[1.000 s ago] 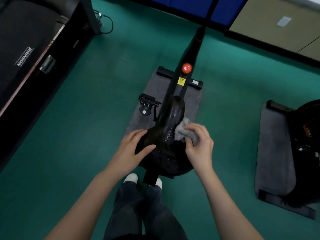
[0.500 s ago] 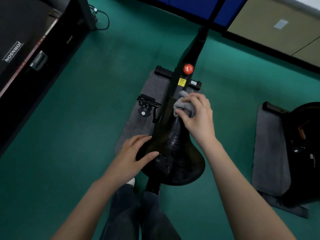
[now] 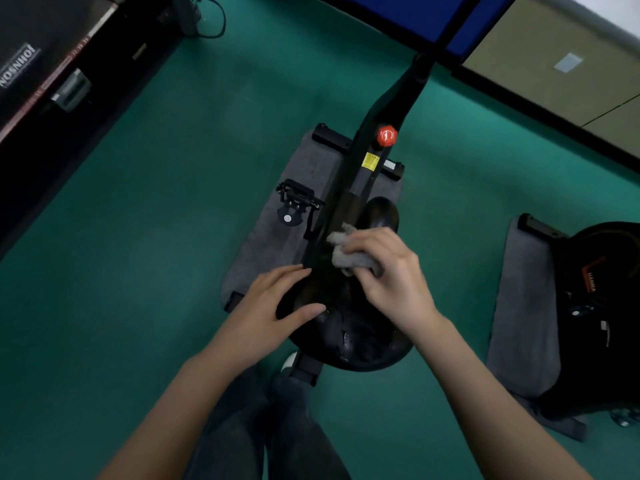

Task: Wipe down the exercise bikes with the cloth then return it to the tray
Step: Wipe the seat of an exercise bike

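the bike stands on a grey, felt-like mat on the green floor. its long axis runs near to far and leans slightly right as it recedes.

the saddle lies along the same axis. its broad, rounded rear is near me and its narrow nose points far. it is black and glossy, with a bumpy texture down the middle.

the cloth is grey and fuzzy, crumpled into a lump. it sits on the middle of the saddle, just near and left of the nose, against the black frame. my right hand grips it with the fingers curled round it. one loose corner sticks out on the far left side of the fingers.

my left hand rests on the near left side of the saddle. the fingers are nearly straight and close together, pointing far and right, and the thumb lies across the saddle top. it holds nothing.

on the frame beyond the saddle sits a red faceted knob, with a yellow label just near of it. a black pedal hangs left of the frame, over the mat.

a second black bike stands on its own grey mat at right, well apart. a black treadmill lies far left.
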A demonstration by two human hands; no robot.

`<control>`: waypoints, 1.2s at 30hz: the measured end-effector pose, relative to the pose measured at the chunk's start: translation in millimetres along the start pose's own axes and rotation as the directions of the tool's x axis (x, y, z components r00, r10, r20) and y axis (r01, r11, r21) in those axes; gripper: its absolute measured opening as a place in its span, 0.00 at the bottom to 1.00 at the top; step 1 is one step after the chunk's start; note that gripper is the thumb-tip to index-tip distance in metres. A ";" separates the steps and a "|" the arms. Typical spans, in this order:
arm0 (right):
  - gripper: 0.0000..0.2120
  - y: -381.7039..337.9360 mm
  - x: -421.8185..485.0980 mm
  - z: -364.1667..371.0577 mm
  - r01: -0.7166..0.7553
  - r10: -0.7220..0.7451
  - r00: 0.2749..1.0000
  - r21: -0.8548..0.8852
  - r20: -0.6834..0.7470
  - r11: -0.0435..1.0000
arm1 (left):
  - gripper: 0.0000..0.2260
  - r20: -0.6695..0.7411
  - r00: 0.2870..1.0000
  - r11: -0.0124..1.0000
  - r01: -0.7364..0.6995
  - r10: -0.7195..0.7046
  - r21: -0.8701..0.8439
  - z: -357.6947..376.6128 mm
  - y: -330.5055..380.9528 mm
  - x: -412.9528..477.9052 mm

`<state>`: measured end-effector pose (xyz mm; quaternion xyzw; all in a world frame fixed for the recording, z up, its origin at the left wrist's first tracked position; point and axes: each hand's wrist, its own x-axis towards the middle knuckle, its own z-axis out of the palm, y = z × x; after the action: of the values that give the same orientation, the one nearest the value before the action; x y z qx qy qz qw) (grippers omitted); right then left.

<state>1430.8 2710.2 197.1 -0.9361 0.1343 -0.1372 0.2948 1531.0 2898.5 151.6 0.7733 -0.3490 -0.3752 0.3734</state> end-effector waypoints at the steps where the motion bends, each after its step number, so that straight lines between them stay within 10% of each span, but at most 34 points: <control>1: 0.12 -3.7 -3.6 2.4 -0.001 0.001 1.000 0.007 0.001 1.000 | 0.36 0.000 1.000 1.000 -0.002 0.002 -0.004 -0.2 -0.4 -0.2; 11: 0.11 -0.8 -12.4 -12.6 -0.194 0.214 0.944 0.102 -0.251 0.976 | 0.38 0.003 1.000 1.000 0.002 -0.002 -0.008 1.1 -5.0 -1.4; 17: 0.17 -20.0 -68.9 1.6 -0.132 0.148 0.984 0.159 -0.095 0.978 | 0.36 0.003 1.000 1.000 -0.012 0.012 0.007 0.9 -3.4 -1.9; 22: 0.13 7.5 -43.2 -15.6 -0.296 0.316 0.889 0.109 -0.331 0.949 | 0.37 -0.006 1.000 0.999 -0.025 0.025 0.020 1.4 -4.3 -1.7; 29: 0.16 -29.1 -111.1 4.7 -0.150 0.179 0.972 0.179 -0.154 0.972 | 0.29 -0.028 0.999 0.999 -0.039 0.039 0.004 4.2 -6.4 -3.7; 36: 0.13 2.2 -81.7 2.7 -0.429 0.473 0.794 0.201 -0.381 0.881 | 0.29 -0.061 0.998 0.999 -0.027 0.026 -0.020 6.3 1.1 -6.4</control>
<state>1355.7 2737.0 179.1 -0.8085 0.4062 -0.2674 0.3314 1522.3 2901.3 151.8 0.7758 -0.3439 -0.3502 0.3965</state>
